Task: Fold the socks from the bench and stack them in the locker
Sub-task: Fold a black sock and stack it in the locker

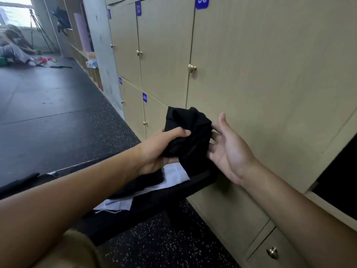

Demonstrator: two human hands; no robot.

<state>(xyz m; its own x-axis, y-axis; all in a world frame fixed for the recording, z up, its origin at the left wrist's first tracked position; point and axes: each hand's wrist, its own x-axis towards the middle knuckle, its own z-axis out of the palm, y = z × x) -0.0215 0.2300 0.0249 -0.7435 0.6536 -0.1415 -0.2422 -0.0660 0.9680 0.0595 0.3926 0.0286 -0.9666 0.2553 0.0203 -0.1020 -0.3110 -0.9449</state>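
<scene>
Left hand (160, 144) is gripping bunched black socks (190, 132) above the table (173, 192), fingers (181, 132) curled over the fabric. Right hand (229, 149) is lying open w/ fingertips touching the socks' right side.

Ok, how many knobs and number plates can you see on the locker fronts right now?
Brass knobs: 6
Blue number plates: 5
Total: 11
</scene>
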